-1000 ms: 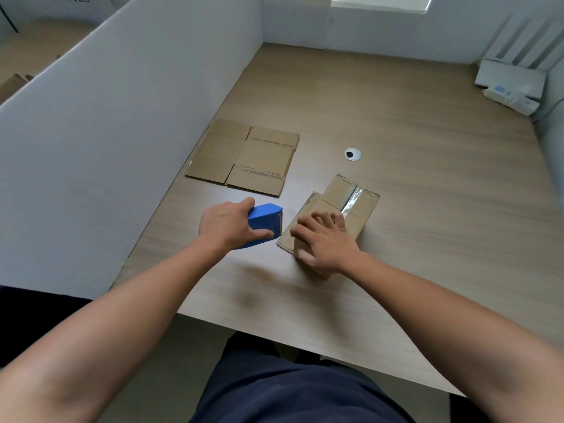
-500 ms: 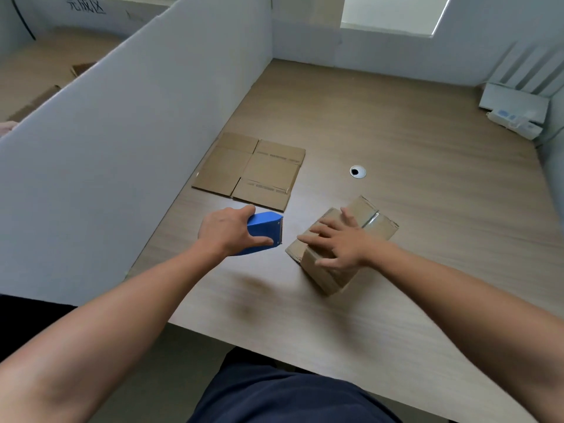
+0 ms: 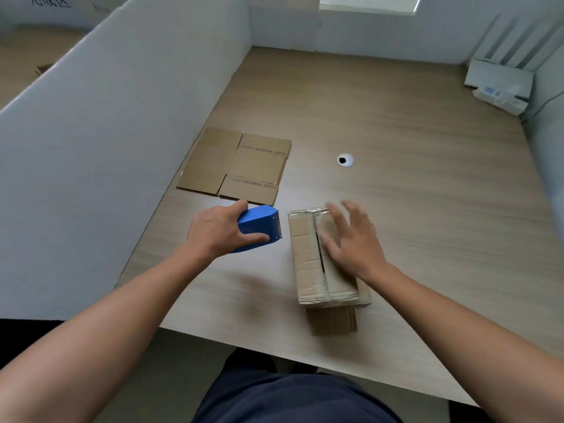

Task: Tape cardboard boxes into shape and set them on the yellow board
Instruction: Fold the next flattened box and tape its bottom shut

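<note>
Right hand [image 3: 354, 239]: fingers [image 3: 355, 213] straight and spread wide, holding nothing, motion-blurred; heel of the palm low over the near-right part of the box top, and whether the fingertips touch the cardboard cannot be told. Wrist flat, forearm entering from the lower right. Directly beneath these fingers: box [image 3: 308, 261], one, folded into shape, standing on the worktop [image 3: 412, 184] near its front edge, two top flaps meeting along a seam that shows a dark gap just left of the palm; a glossy strip, apparently tape, crosses the far end by the fingertips. Handling, judged: light, hollow, walls fairly stiff but flaps springy and prone to lift, surface dry and not slippery; best pressed flat on both flaps beside the seam, or taken by opposite side walls when carried, without crushing. Left hand [image 3: 213, 230]: fingers [image 3: 239, 206] and thumb curled round a blue tape dispenser [image 3: 259, 225], toothed cutter facing the box and just short of its left edge; wrist straight, forearm entering from the lower left. Beyond the left knuckles: flat cardboard [image 3: 238, 166], unfolded, lying against the white partition [image 3: 106, 132]. Beyond the right fingertips: round cable hole [image 3: 345, 160]; well away at the far right corner, a white device [image 3: 500, 83]. Yellow board: not in view.
</note>
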`<state>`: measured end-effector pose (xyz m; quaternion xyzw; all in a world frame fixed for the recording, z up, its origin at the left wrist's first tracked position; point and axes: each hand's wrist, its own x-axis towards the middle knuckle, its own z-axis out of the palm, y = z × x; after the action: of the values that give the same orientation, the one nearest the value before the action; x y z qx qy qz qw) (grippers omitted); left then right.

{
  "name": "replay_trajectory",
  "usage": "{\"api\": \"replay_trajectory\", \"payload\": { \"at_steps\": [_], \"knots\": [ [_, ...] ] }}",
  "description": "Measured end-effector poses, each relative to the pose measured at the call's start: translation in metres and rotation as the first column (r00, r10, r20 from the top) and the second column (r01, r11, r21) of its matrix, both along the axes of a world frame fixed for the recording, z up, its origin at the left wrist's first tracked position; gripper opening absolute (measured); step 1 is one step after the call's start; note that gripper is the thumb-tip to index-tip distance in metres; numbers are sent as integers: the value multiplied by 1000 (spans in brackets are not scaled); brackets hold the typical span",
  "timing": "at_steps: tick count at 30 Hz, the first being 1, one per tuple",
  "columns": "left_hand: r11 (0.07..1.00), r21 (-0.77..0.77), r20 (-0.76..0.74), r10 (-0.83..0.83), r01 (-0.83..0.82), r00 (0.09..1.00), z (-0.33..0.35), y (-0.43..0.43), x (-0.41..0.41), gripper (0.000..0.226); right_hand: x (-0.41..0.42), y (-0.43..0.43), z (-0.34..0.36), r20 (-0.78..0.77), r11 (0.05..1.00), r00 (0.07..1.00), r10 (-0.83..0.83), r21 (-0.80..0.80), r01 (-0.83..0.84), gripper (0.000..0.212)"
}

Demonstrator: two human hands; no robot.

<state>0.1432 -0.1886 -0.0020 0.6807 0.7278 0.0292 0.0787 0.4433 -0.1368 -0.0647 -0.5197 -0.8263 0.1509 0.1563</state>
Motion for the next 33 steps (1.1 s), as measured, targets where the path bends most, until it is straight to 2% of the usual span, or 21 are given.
{"api": "replay_trajectory", "payload": {
  "at_steps": [1, 2, 3, 7, 10, 14, 17, 19, 20, 22, 24, 30, 33],
  "knots": [
    [1000, 4, 14, -6, 6, 1000, 0, 0, -1, 64, 8, -9, -6, 17, 984, 987, 157, 82, -158, 64],
    [1000, 8, 27, -13, 13, 1000, 0, 0, -2, 63, 14, -17, -13, 62, 963, 966, 252, 87, -257, 66],
    [1000, 15, 40, -23, 23, 999, -1, 0, -2, 63, 19, -25, -20, 108, 959, 955, 276, 38, -282, 70],
    [996, 33, 85, -87, 84, 993, -3, 1, 6, 62, 20, -38, -30, 143, 991, 984, 110, -90, -98, 80],
    [991, 57, 109, -130, 124, 985, -5, 2, 14, 63, -2, -36, -22, 186, 978, 982, -2, -205, 41, 84],
    [975, 125, 136, -198, 181, 971, -11, 5, 20, 72, -15, -22, -14, 58, 968, 997, -53, -241, 65, 66],
    [970, 125, 165, -227, 208, 960, -23, 4, 22, 75, -10, -17, -3, -204, 986, 976, -71, -161, 38, 50],
    [966, 139, 160, -241, 220, 957, -30, 2, 26, 74, -4, -19, 9, -396, 972, 916, -61, -233, -36, 45],
    [959, 164, 154, -257, 232, 954, -33, 1, 28, 73, -1, -21, 14, -432, 949, 901, -37, -297, -103, 45],
    [938, 216, 140, -305, 271, 942, -35, -1, 30, 70, 0, -24, 19, -400, 904, 915, 61, -365, -221, 44],
    [915, 255, 122, -350, 312, 929, -34, -2, 30, 67, -2, -27, 18, -388, 888, 914, 120, -369, -273, 43],
    [840, 346, 74, -469, 418, 880, -31, -4, 31, 66, -5, -28, 26, -480, 861, 877, 6, -444, -248, 34],
    [787, 416, 13, -506, 456, 862, -28, -4, 36, 71, -6, -26, 31, -493, 854, 870, 0, -452, -256, 33]
  ]
}}
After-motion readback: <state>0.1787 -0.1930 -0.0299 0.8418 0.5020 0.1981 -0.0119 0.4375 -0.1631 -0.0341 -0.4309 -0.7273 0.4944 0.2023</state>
